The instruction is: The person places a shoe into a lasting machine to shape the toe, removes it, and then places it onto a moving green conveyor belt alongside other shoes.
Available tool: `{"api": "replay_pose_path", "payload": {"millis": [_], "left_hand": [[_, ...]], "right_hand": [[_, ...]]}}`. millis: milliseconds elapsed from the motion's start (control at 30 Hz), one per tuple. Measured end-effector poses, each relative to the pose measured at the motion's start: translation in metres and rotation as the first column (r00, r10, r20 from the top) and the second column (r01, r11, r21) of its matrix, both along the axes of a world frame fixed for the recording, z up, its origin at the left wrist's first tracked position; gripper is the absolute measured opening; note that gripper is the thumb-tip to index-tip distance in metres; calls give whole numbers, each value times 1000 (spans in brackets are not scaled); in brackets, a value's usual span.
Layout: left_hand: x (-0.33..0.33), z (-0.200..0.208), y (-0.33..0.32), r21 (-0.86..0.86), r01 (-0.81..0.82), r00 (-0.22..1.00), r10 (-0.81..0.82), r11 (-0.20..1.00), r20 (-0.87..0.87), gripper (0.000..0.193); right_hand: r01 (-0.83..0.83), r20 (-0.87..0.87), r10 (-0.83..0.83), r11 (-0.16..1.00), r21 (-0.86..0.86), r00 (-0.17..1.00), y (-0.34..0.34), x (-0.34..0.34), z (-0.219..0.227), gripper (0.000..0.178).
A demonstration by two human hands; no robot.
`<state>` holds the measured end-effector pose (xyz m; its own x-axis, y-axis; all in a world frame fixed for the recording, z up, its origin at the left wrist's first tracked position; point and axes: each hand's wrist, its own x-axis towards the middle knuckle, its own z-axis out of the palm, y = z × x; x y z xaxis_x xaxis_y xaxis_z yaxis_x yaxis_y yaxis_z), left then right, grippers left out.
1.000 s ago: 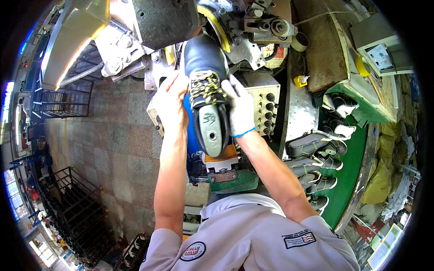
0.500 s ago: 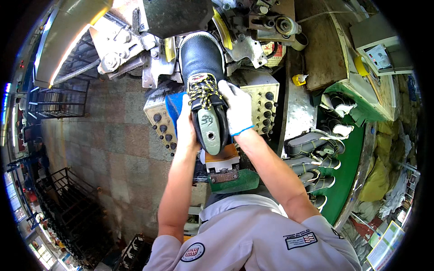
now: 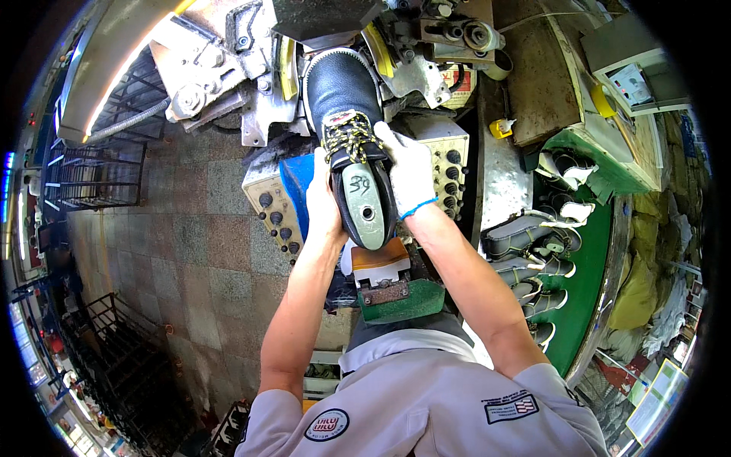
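Both my hands grip a black leather shoe [image 3: 344, 87] from its two sides. It has black-and-yellow laces [image 3: 352, 139], and a grey-green shoe last [image 3: 365, 217] fills its open heel end, which points toward me. My bare left hand [image 3: 324, 202] is wrapped along the left side. Along the right side, near the laces, presses my right hand [image 3: 410, 169] in a white glove with a blue cuff. The toe lies at the far end, between the yellow-edged metal jaws of a machine [image 3: 266, 95]. Parts of my fingers are hidden behind the shoe.
Control panels with black knobs [image 3: 266, 202] flank the shoe. Below it sits a brown pad on a metal bracket [image 3: 384, 263]. Several unfinished shoes [image 3: 518, 236] stand on a green conveyor belt [image 3: 586, 286] at right. Black metal racks [image 3: 95, 171] stand on the left.
The heel end of the shoe has shifted slightly to the right and away from me in the picture, both hands moving with it. The toe stays between the machine's jaws.
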<state>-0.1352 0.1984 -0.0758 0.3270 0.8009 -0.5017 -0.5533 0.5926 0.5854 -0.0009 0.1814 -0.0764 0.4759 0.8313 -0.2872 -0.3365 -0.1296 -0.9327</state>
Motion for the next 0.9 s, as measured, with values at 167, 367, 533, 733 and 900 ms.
{"api": "replay_pose_path", "payload": {"millis": [167, 367, 533, 733, 900], "left_hand": [[0, 10, -1, 20, 26, 1000, -26, 999, -7, 54], [-3, -47, 5, 86, 5, 997, -11, 996, 75, 60], [-4, -54, 11, 192, 38, 997, -50, 981, 59, 61], [-7, -49, 11, 402, 147, 978, -73, 904, -194, 60], [-3, -43, 4, 269, 60, 993, -85, 961, 82, 44]], "right_hand": [[46, -18, -46, 999, -15, 999, 0, -2, 1, 42], [60, -36, -60, 998, 20, 998, -2, -14, -29, 46], [84, -45, -81, 994, 75, 996, 1, -18, -33, 44], [73, -49, -69, 993, 97, 996, 1, -13, -38, 39], [40, -31, -40, 999, 16, 999, -7, -10, -23, 39]]}}
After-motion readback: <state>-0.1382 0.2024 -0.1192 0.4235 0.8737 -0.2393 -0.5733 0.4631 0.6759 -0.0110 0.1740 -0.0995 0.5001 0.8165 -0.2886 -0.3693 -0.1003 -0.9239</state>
